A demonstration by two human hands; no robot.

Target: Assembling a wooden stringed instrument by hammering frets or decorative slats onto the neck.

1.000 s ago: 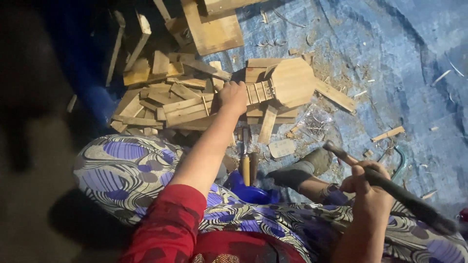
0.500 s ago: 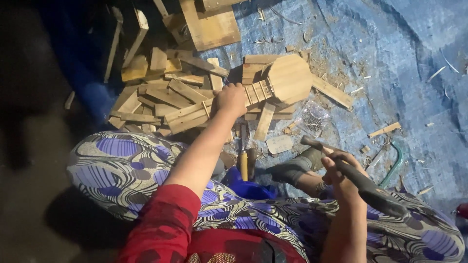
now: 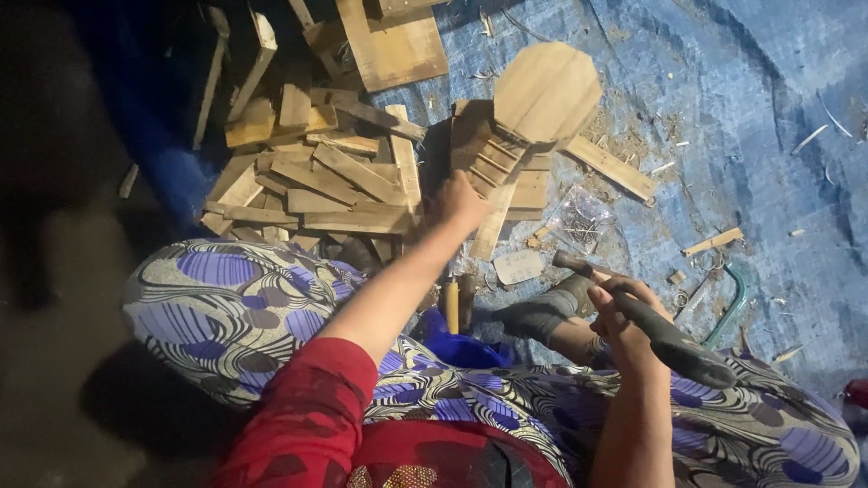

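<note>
At the far left the floor is dark and little can be made out there. Next to it a heap of short wooden offcuts lies on the edge of a blue tarpaulin, the flat strips stacked loosely over one another. A broad flat board lies beyond the heap at the top of the view.

The left hand reaches forward from a red sleeve over a knee in purple patterned cloth. It rests at the near end of a small wooden assembly of slats joined side by side. Its fingers look curled against the wood, though they are seen from behind and I cannot tell whether they grip it or only press on it. An octagonal wooden panel sits at the far end of that assembly, touching it.

Just below the hand a yellow-handled tool stands near the lap. A small clear bag lies to the right of the slats, among shavings.

The right hand is closed around the dark handle of a hammer, whose head points left, held above the lap. Further right a loose wooden strip and a green curved tool lie on the tarpaulin.
</note>
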